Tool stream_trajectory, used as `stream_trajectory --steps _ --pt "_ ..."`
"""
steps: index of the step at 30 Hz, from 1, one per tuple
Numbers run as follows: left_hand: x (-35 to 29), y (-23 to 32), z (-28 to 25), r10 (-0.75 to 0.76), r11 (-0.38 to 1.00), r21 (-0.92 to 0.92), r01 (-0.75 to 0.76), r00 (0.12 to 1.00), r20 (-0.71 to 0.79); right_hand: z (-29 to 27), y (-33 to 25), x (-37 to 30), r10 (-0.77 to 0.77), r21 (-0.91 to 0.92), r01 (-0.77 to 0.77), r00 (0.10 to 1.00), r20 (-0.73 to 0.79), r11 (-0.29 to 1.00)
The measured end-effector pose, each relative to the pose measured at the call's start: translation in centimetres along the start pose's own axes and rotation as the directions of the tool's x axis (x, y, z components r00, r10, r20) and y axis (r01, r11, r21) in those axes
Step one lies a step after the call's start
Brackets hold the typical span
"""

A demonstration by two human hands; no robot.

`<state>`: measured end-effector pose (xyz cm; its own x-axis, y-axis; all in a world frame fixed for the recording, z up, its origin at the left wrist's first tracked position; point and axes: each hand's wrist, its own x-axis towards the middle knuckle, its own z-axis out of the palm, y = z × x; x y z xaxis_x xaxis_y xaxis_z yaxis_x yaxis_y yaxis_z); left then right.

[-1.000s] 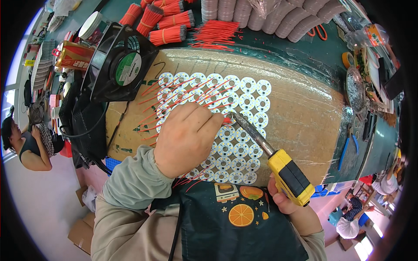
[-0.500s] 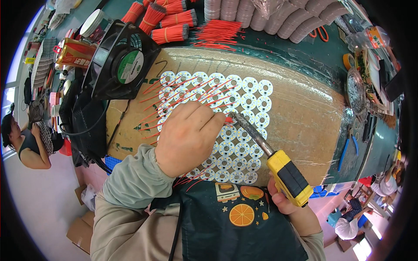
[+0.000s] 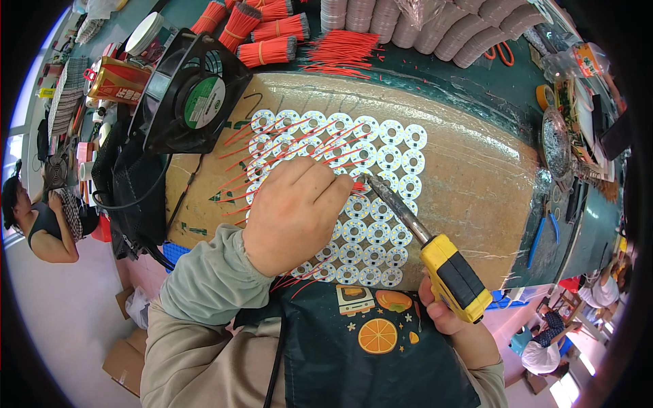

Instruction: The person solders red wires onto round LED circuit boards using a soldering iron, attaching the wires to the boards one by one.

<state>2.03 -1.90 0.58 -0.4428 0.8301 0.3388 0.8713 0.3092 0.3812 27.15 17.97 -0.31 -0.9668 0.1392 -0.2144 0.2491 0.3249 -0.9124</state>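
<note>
Rows of round white LED boards (image 3: pixel 413 162) with centre holes lie on a brown board (image 3: pixel 469 183). Over their middle, my left hand (image 3: pixel 296 211) is closed on a bunch of red wires (image 3: pixel 358 187), whose ends stick out past the fingertips. Red wires also slant across several boards in the upper rows. My right hand (image 3: pixel 442 309) grips a yellow and black soldering iron (image 3: pixel 454 275). The iron's dark tip meets the boards just right of the wire ends; whether it touches a wire is too small to tell.
A black fan (image 3: pixel 194 95) stands at the board's upper left, beside a can (image 3: pixel 119 81). Bundled red wires (image 3: pixel 272 51) and stacked grey discs (image 3: pixel 408 27) line the back. Blue-handled pliers (image 3: pixel 537 241) lie at right. Other people sit at far left and lower right.
The soldering iron and my right hand have shifted very slightly right. My left hand stays in place on the wires.
</note>
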Motion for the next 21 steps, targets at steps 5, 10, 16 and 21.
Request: stream_trajectory --steps 5,10,16,21 --pt "0.1 0.1 0.0 -0.001 1.000 -0.001 0.001 1.000 -0.012 0.1 2.4 -1.2 -0.102 -0.021 0.104 0.993 0.058 0.994" --pt "0.1 0.0 0.1 0.006 1.000 -0.011 -0.006 1.000 -0.021 0.4 1.7 -1.2 -0.036 0.019 0.036 0.999 0.024 0.999" --pt "0.0 0.0 0.1 0.011 1.000 -0.012 -0.012 1.000 -0.029 -0.5 0.0 0.0 0.014 0.156 -0.019 0.999 0.029 0.988" --pt "0.0 0.0 0.1 0.015 1.000 -0.011 -0.015 0.999 -0.028 0.4 -1.2 0.0 0.123 0.636 -0.119 0.992 0.039 0.763"
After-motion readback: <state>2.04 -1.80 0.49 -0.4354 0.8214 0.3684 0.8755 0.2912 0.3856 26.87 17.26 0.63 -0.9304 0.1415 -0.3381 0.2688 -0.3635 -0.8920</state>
